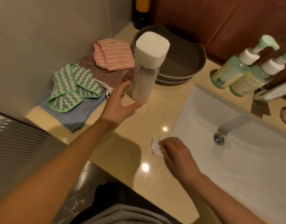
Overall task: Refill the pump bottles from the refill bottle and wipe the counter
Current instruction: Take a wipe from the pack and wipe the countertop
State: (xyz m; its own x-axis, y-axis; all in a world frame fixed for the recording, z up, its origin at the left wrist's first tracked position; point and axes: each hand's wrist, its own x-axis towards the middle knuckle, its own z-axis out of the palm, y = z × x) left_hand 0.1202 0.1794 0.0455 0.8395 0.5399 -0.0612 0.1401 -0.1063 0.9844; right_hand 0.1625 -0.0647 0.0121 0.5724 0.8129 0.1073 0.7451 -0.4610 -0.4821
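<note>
Counter (pixel 155 120): beige polished stone, wall at its left end, white sink basin (pixel 236 151) set into its right part.
Refill bottle (pixel 147 75): upright toward the rear-left corner, just in front of a stack of grey plates (pixel 184 65); white cap on, long axis vertical.
Left hand (pixel 119 102): at the bottle's foot from the front-left, fingers spread in a wide C, thumb tip (pixel 139 104) at or almost at the base; not closed round it.
Right hand (pixel 176 151): near the front edge by the basin's left rim, fingers curled down on a small white piece (pixel 156 147); pinched or merely pressed, cannot tell (blur).
Pump bottles (pixel 228 73): two, green, pumps fitted, at the rear edge beyond the basin, well apart from both hands.
Key relation: bottle lies just beyond and right of the left palm; the left hand is much the nearer. Judged: a sideways grasp low on the body comes next.
Cloths (pixel 71 88): folded pile at the left end; wiping judged not yet begun.
</note>
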